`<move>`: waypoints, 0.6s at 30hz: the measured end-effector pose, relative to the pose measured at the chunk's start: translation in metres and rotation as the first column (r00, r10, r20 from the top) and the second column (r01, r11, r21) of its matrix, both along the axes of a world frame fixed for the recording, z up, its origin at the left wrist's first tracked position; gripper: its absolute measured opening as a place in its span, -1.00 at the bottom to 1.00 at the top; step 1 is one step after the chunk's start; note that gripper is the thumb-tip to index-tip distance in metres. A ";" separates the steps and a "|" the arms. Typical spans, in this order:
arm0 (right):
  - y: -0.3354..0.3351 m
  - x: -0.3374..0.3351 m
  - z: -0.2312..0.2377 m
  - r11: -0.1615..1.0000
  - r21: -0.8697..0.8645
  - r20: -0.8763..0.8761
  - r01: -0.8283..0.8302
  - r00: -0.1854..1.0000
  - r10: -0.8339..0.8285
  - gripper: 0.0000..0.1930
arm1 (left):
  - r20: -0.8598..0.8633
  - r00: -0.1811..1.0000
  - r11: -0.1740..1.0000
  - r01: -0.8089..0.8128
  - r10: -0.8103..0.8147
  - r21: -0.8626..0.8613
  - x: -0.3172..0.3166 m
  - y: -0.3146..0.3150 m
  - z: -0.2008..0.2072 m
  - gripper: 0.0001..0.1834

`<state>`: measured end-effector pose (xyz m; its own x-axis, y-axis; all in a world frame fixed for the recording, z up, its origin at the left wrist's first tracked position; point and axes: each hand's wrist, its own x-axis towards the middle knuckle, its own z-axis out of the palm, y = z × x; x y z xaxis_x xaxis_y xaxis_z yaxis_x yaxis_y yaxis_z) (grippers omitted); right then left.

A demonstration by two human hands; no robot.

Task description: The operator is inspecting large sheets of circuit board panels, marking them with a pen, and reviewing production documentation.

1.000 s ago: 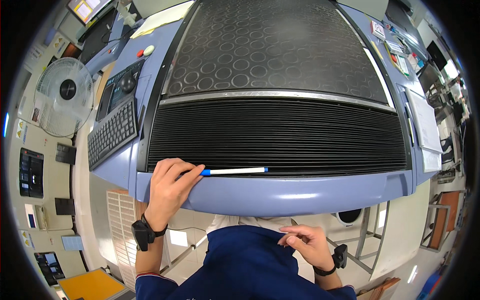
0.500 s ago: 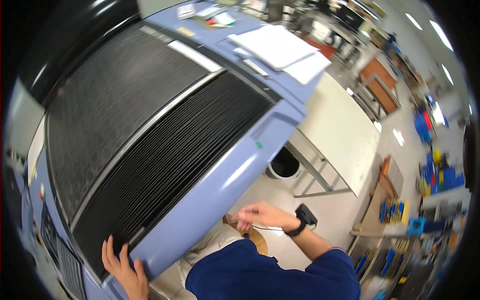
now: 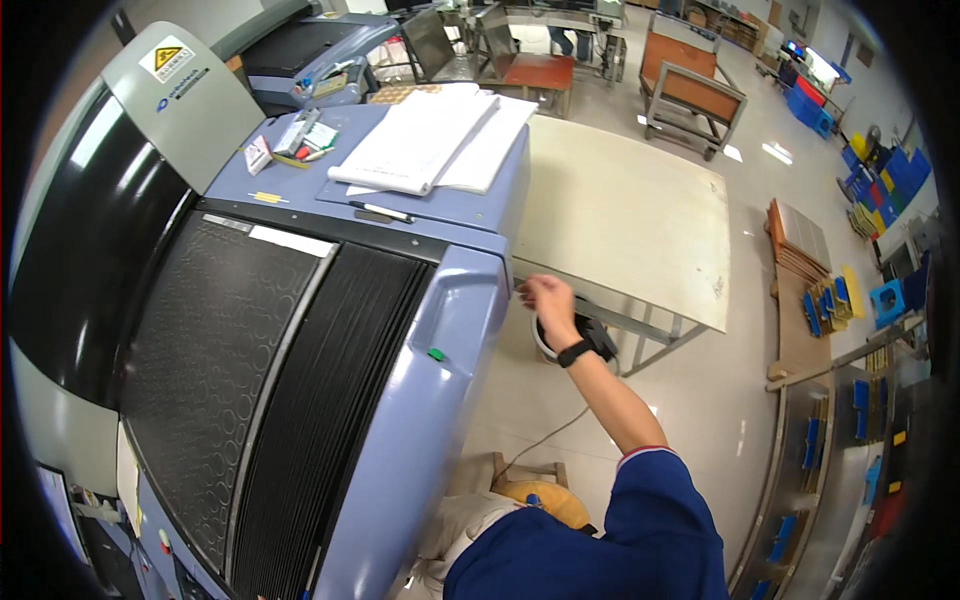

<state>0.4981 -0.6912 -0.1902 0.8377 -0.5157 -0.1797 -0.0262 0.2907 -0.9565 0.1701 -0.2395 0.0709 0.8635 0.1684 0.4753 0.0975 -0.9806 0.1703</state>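
Note:
My right hand [image 3: 552, 305] reaches forward between the blue-grey machine and the pale table. Its fingers are curled in, and whatever they hold, if anything, is hidden. A black band [image 3: 576, 352] circles the wrist, with a dark box [image 3: 597, 340] at its side. Behind the hand stands a bin [image 3: 541, 338] with a pale rim, partly covered. On the left, the machine [image 3: 425, 440] has a dark textured bed [image 3: 215, 350] and a black pleated cover [image 3: 325, 400]. A small green button [image 3: 436, 354] sits on its front corner. My left hand is out of view.
White papers [image 3: 415, 140], a pen [image 3: 385, 211] and small boxes lie on the machine's far end. The pale table [image 3: 625, 220] adjoins it. A stool with a yellow seat [image 3: 550, 497] stands beside my leg. Metal racks [image 3: 800, 480] line the right; a cart [image 3: 690, 85] stands far back.
My view has swung toward the machine's far end. My right hand has moved forward, near the table and bin. My left hand has gone from the pleated cover's edge out of view.

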 end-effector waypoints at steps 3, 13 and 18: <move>-0.001 0.006 0.074 0.902 -0.340 0.295 0.264 0.941 -0.164 -0.83 | 0.060 0.997 0.999 -0.044 0.046 -0.030 0.000 -0.004 0.005 -0.55; -0.008 0.123 0.202 0.090 -0.979 0.203 0.184 0.925 0.320 -0.62 | 0.094 0.993 0.983 0.080 -0.065 -0.167 -0.005 -0.004 -0.007 -0.62; 0.000 0.145 0.224 -0.208 -0.942 -0.331 -0.263 0.831 0.447 -0.59 | 0.076 0.996 0.983 0.058 -0.045 -0.174 -0.020 -0.004 -0.007 -0.68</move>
